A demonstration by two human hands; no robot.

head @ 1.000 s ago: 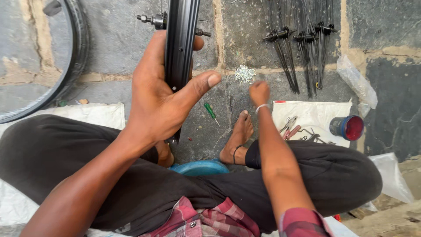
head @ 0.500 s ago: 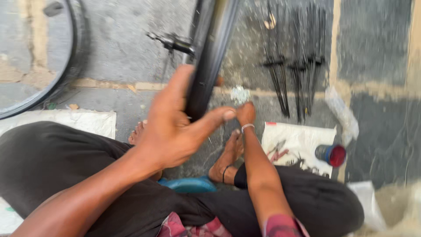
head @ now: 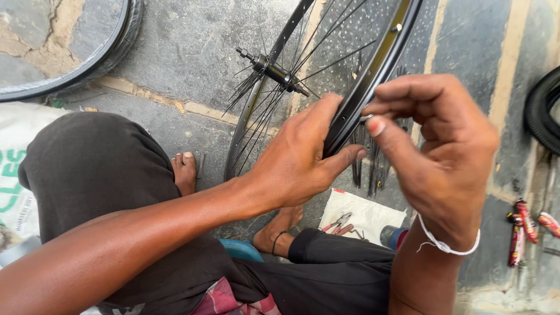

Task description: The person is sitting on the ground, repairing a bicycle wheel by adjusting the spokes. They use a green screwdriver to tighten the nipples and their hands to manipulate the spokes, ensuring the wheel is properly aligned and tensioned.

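Item: my left hand (head: 300, 160), grip clamped on the black wheel rim (head: 373, 70), which stands upright before my knees with its hub (head: 274, 71) to the left. Item: my right hand (head: 440, 146), fingertips (head: 376, 124) pinched together at the rim's edge. Item: pliers (head: 337, 223) on white cloth (head: 364, 213) below.

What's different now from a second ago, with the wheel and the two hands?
The right hand has come up from near the foot to the bicycle wheel rim, pinching a small silvery part against it. The rim has turned, so hub and spokes now show. The left hand still grips the rim; the person stays seated cross-legged.
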